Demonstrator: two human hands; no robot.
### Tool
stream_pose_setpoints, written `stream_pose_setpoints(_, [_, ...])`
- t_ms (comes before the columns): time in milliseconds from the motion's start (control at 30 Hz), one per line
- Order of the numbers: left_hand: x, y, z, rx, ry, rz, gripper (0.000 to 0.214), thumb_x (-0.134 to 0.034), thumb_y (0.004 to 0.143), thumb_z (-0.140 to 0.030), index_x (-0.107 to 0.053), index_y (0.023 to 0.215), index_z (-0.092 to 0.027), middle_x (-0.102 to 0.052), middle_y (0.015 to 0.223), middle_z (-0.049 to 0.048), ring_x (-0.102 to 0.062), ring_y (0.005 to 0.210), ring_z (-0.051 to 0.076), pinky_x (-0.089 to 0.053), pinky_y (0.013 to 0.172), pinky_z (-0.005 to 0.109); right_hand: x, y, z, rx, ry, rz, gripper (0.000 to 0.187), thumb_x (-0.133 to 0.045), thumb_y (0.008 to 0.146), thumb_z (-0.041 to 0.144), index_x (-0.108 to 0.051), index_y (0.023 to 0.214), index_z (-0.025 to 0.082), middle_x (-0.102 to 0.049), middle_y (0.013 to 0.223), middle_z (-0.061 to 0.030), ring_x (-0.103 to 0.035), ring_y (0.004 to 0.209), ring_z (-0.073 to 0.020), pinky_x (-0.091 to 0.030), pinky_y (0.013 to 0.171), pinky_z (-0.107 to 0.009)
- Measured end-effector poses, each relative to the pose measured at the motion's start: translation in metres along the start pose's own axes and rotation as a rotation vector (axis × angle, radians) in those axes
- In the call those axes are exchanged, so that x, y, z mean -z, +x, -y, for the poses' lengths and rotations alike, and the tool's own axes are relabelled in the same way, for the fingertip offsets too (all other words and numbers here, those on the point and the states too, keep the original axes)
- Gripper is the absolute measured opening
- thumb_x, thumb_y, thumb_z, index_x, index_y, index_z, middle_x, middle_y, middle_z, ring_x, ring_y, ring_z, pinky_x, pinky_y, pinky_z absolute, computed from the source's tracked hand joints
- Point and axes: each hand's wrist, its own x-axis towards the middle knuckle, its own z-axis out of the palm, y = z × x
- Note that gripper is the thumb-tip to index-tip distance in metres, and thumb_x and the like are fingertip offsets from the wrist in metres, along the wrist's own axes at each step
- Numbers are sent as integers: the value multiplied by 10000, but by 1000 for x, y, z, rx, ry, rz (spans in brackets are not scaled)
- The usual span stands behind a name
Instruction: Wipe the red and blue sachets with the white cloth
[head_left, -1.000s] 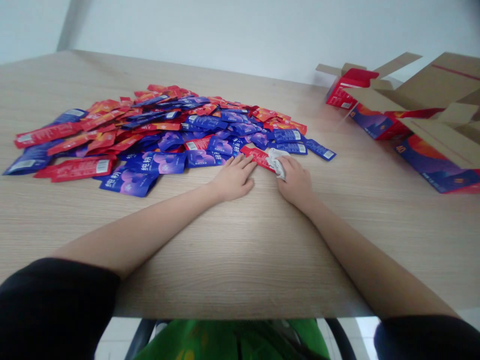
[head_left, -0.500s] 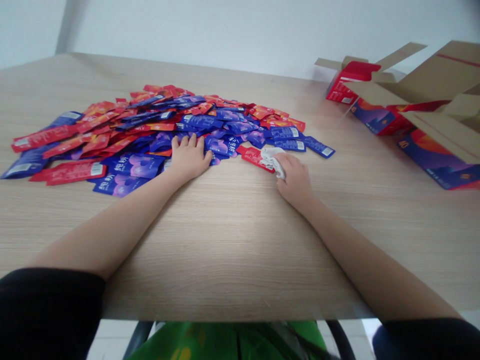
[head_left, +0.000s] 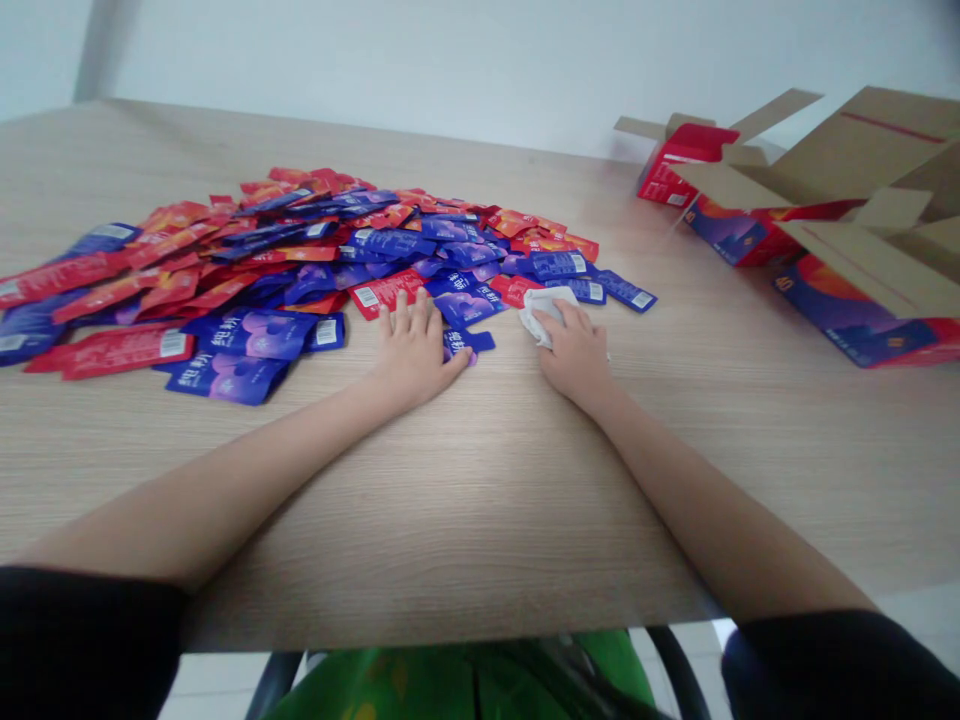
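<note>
Since the frame half a second earlier, the left hand [head_left: 411, 358] has shifted rightward and nearer the body; a blue packet [head_left: 481, 341] now shows by its thumb, partly hidden under the hand. The white cloth [head_left: 538, 312], bunched before, now lies flatter.

Left hand: palm down, fingers slightly spread, thumb held out to the side. Fingertips at the lower edge of a red packet with a white label [head_left: 386, 294], front of the pile [head_left: 390, 243].

Right hand [head_left: 577, 352]: palm down, fingers curved over the cloth — whether they pinch it or only press, cannot tell. Cloth sits on the table [head_left: 480, 500], its far edge overlapping another red packet [head_left: 511, 289].

Surroundings: mixed red and blue packets heaped toward the left; at far right, a red box [head_left: 679, 172] and two blue-and-red boxes [head_left: 840, 312] — flaps open.
</note>
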Motion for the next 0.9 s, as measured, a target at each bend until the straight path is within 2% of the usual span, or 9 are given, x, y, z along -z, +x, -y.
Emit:
stream_pose_setpoints(100, [-1,-16,-21,-136,-37,14,759,-279,931,-617,-332,1481,-97,-214,1592,189,-135,1463,421,-120,1158,575,0,-1,0,8,9,-12,562,-455,827,213,-515,1385,245,-415,1497,-132,-381,1338,-328,-385,957,-538])
stream_pose_setpoints(167, [-1,-13,-22,-185,-47,13,709,-269,933,-629,-362,1475,-181,-226,1599,138,-157,1460,414,-123,1149,593,0,-2,-1,12,10,-18,565,-453,824,212,-513,1385,247,-416,1497,-127,-381,1338,-323,-383,961,-535])
stream_pose_setpoints(300, [0,20,7,-42,-48,15,690,-222,949,-596,-351,1484,-178,-335,1554,141,-271,1417,407,-198,1123,576,-1,-2,-3,14,-7,-7,575,-458,818,209,-507,1390,241,-409,1501,-131,-373,1338,-330,-372,969,-524])
stream_pose_setpoints(433, [-1,40,38,16,-26,-11,634,-223,957,-543,-458,1412,-170,-342,1557,111,-253,1428,375,-172,1147,519,0,-5,-4,21,-11,-1,577,-465,818,209,-502,1393,243,-406,1505,-124,-376,1330,-329,-372,970,-512])
stream_pose_setpoints(533, [0,26,33,41,2,-27,669,-269,929,-601,-464,1391,-158,-364,1533,147,-236,1421,417,-174,1125,567,1,-6,-4,22,2,-1,572,-474,819,214,-507,1390,241,-411,1503,-130,-381,1328,-328,-370,970,-519])
stream_pose_setpoints(633, [8,0,9,69,35,-49,644,-335,924,-568,-477,1347,-104,-450,1431,216,-339,1360,410,-207,1105,572,1,-6,-4,29,15,-8,564,-474,823,212,-512,1385,238,-415,1500,-137,-384,1327,-329,-368,971,-521])
stream_pose_setpoints(767, [30,-21,-16,-38,48,149,512,-474,891,-504,-583,1184,-99,-587,1243,227,-521,1185,398,-388,961,523,1,-5,-6,33,14,-4,557,-477,827,220,-513,1382,241,-418,1496,-137,-386,1317,-338,-370,961,-520])
stream_pose_setpoints(833, [39,-21,-19,-139,-82,315,433,-521,866,-492,-621,1103,-144,-665,1114,173,-613,1052,346,-465,849,435,1,-5,-6,38,11,8,557,-485,825,230,-513,1381,239,-417,1497,-137,-381,1318,-345,-371,957,-519])
stream_pose_setpoints(900, [45,-17,-18,-185,-274,383,356,-551,847,-468,-639,1039,-182,-707,988,112,-662,917,285,-487,753,361,0,-4,-6,38,13,10,557,-491,822,235,-516,1378,236,-417,1496,-139,-381,1319,-346,-369,961,-518])
